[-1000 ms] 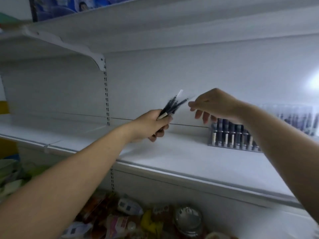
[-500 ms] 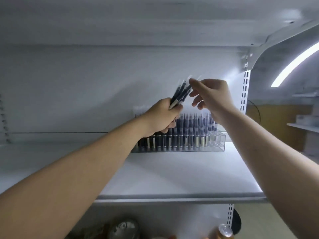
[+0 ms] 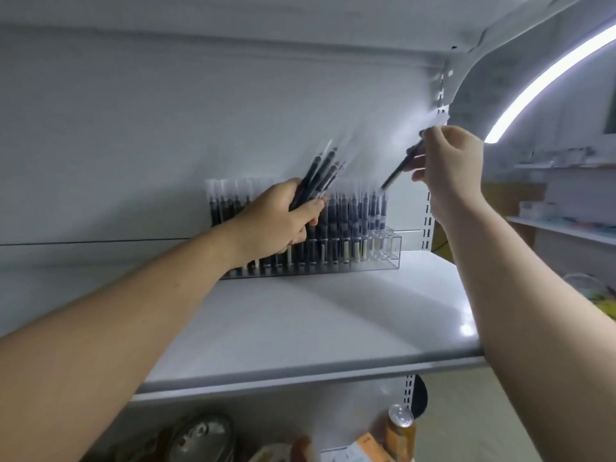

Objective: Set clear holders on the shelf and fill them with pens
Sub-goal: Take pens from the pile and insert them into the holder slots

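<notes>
A clear tiered holder (image 3: pixel 388 251) stands at the back of the white shelf (image 3: pixel 300 328), almost full of upright dark pens; only its right-end slots show empty. My left hand (image 3: pixel 276 225) grips a bundle of dark pens (image 3: pixel 320 176) that fans up and to the right, in front of the holder's left half. My right hand (image 3: pixel 448 165) pinches a single pen (image 3: pixel 400 170), tilted with its lower tip just above the pens at the holder's right end.
A slotted upright (image 3: pixel 426 221) and a bracket mark the shelf's right end. A lit strip lamp (image 3: pixel 540 85) curves at the upper right. Below the shelf stand a drink can (image 3: pixel 400 431) and packaged goods. More shelves (image 3: pixel 566 228) lie to the right.
My right hand has drawn one pen out of the bundle and carried it right, above the holder's right end. The left hand has sunk a little. The view swung right earlier.
</notes>
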Demonstrator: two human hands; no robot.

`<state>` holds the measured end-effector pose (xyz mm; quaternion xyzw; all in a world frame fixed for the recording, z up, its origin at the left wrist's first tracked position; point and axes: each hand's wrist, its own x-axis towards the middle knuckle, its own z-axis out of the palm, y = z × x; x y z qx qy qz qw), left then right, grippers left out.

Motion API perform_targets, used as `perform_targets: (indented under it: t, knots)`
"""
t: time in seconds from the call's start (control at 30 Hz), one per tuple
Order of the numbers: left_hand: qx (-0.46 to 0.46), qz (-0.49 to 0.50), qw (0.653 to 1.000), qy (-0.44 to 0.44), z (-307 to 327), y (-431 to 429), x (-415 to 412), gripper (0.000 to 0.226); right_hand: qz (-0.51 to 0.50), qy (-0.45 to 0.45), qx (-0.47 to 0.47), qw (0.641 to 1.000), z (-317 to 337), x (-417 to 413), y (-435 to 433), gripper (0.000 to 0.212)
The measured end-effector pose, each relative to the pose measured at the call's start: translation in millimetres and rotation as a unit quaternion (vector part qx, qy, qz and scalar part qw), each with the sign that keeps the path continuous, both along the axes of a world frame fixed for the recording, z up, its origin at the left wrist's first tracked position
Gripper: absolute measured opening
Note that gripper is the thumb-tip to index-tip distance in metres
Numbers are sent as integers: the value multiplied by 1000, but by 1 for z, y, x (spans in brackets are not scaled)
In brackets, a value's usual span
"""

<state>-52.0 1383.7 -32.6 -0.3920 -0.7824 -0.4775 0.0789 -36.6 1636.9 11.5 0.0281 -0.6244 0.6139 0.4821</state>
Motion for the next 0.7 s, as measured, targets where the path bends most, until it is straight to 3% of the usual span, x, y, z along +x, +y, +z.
perform_targets:
  t: [0.1, 0.3, 0.7]
  knots:
    - [5, -9, 1000, 15, -4, -1, 4, 12, -67, -12, 88, 994, -6, -4, 3, 13]
    - [15, -37, 999, -18, -10, -1, 4, 6, -91, -79, 241, 963, -19, -8, -12, 15]
    - [18, -24, 999, -44, -14, -3, 0, 27, -78, -104, 285, 950, -23, 1, -18, 16]
